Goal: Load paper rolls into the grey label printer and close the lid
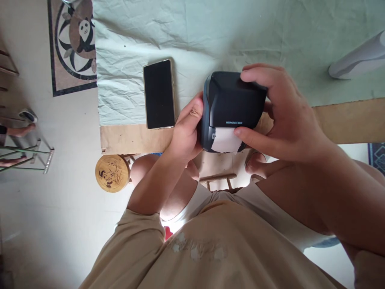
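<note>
A phone [159,94] lies face up near the bench's [345,120] front edge. Just beside it, the left hand [186,130] grips the label printer's [231,100] side; the right hand [279,114] clasps its top, thumb touching the white label [225,140].

Dark grey label printer [233,100], white label [225,140], pale green cloth [210,32], black phone [159,94].

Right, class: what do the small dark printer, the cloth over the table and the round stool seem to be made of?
Printer: probably moulded plastic, matt dark grey, with smooth rounded corners and a white paper label at its slot. Cloth: thin pale green woven fabric, judging by its creases. Stool: likely wood or bamboo, with a tan top and a dark panda design.
</note>
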`<action>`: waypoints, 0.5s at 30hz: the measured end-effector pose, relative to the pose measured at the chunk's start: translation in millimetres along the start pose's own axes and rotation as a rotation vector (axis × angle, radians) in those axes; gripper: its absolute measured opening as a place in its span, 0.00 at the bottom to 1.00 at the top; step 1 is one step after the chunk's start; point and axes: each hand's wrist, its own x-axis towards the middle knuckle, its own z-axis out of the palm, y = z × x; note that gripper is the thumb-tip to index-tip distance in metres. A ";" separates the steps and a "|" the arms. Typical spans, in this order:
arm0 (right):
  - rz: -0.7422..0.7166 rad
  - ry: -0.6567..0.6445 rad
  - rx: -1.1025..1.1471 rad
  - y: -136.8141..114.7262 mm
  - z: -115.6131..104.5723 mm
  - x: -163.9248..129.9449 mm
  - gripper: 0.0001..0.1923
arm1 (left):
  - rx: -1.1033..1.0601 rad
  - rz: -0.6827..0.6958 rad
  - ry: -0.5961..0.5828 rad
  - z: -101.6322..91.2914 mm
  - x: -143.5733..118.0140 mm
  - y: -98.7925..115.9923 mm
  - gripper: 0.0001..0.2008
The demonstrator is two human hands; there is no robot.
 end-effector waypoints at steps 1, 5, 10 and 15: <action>-0.001 0.004 0.000 -0.3 0.3 -0.1 0.31 | -0.006 -0.005 0.009 -0.6 0.3 -0.4 0.15; 0.019 0.032 0.008 0.1 0.8 0.8 0.31 | -0.032 -0.048 0.039 -0.8 2.1 -2.5 0.14; -0.010 0.058 0.026 2.4 -0.5 5.0 0.32 | -0.054 -0.099 0.031 4.4 1.5 -1.1 0.17; 0.024 0.207 0.006 2.7 -0.2 1.9 0.29 | 0.052 -0.037 -0.039 2.8 -2.1 1.8 0.12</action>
